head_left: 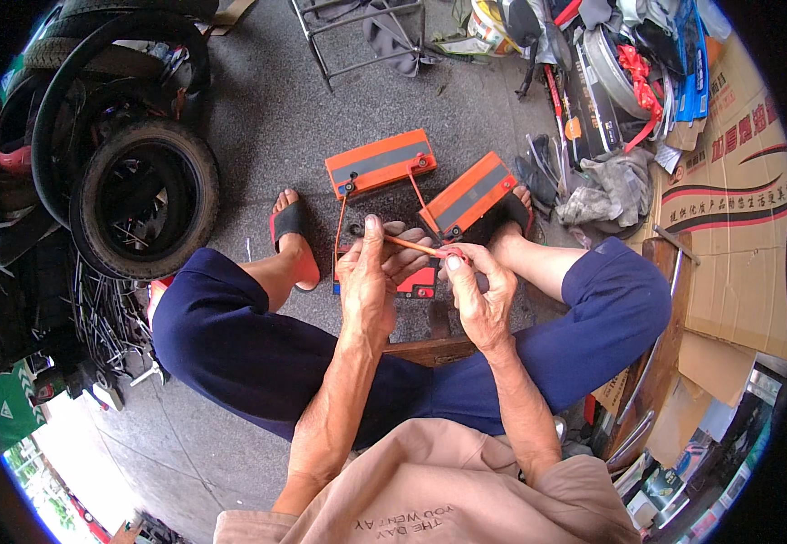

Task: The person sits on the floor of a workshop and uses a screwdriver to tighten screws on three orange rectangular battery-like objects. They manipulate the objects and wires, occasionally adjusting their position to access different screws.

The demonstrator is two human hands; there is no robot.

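A short orange wire [411, 245] stretches between my two hands over the batteries. My left hand [371, 276] has its thumb raised and pressed along the wire's left part; its fingers behind are blackened. My right hand [482, 295] pinches the wire's red end between thumb and fingers. Beyond them lie two orange batteries with grey stripes, the left battery [380, 163] and the right battery [470, 195], joined by a thin red lead [418, 189]. Another orange lead [340, 222] runs down from the left battery. A third battery [419, 284] is partly hidden beneath my hands.
Tyres [144, 199] are piled at the left, with scattered metal tools [117, 313] below. A metal rack [362, 36] stands at the far side. Rags [606, 190], a wheel rim [606, 72] and cardboard [729, 208] crowd the right. My sandalled feet flank the batteries.
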